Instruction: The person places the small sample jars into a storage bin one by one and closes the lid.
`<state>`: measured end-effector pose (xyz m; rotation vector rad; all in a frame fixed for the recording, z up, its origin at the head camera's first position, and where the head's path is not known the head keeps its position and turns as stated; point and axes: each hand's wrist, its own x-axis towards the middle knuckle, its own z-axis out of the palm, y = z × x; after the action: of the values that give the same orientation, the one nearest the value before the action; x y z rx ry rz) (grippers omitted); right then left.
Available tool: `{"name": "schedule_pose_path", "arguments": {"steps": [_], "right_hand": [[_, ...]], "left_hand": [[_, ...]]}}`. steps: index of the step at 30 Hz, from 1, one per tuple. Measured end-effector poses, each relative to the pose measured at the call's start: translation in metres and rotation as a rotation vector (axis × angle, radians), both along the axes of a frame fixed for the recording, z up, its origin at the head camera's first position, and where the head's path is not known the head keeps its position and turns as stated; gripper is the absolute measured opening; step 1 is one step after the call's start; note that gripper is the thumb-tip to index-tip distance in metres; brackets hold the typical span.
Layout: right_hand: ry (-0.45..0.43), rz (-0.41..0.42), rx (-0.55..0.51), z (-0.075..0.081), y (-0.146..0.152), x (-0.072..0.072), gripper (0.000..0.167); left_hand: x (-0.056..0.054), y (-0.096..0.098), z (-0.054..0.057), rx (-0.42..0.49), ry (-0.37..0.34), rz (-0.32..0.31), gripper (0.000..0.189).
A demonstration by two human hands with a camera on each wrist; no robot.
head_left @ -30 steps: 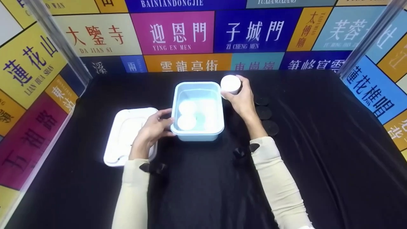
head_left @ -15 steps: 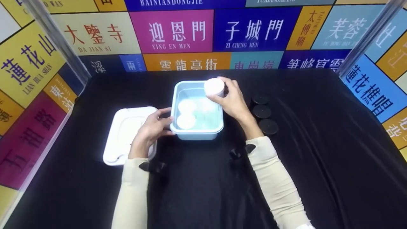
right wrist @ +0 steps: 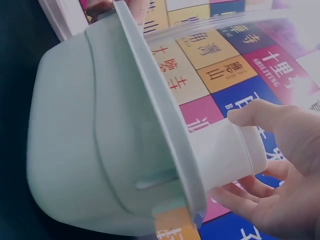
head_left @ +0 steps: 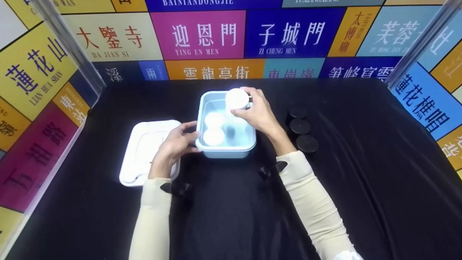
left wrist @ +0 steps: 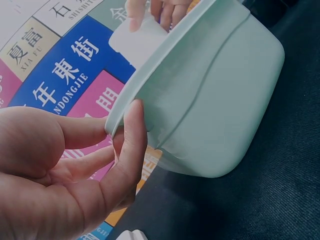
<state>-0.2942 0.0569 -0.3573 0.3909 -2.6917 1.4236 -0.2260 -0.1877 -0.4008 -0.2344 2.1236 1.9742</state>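
Observation:
My right hand (head_left: 259, 110) grips a white lidded jar (head_left: 237, 99) by its sides, thumb at the near side. The jar is over the far right corner of a pale green-blue plastic box (head_left: 226, 154) that has no lid on. In the right wrist view the jar (right wrist: 222, 150) overlaps the box's rim, its base partly entering the opening. Two white round-topped jars (head_left: 214, 137) stand inside the box along its left side. My left hand (head_left: 176, 142) pinches the box's left rim, with thumb and fingers on either side, as the left wrist view shows.
A white box lid (head_left: 135, 155) lies on the black cloth (head_left: 223, 209) at the left, partly behind my left wrist. Several black round-topped jars (head_left: 307, 143) stand in a row right of my right forearm. A colourful panel with lettering (head_left: 198, 36) rises behind the table.
My right hand has carried the white jar leftward from beside the box to over its far right corner. My left hand keeps its hold on the rim.

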Motion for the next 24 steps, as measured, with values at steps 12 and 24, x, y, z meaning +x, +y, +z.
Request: {"name": "schedule_pose_path", "arguments": {"steps": [12, 24], "right_hand": [[-0.003, 0.111, 0.169, 0.016, -0.014, -0.023, 0.077], [-0.053, 0.195, 0.303, 0.024, -0.025, -0.046, 0.065]], "left_hand": [[0.0, 0.0, -0.001, 0.023, 0.007, -0.006, 0.051], [0.0, 0.001, -0.001, 0.007, 0.008, 0.0, 0.05]]}}
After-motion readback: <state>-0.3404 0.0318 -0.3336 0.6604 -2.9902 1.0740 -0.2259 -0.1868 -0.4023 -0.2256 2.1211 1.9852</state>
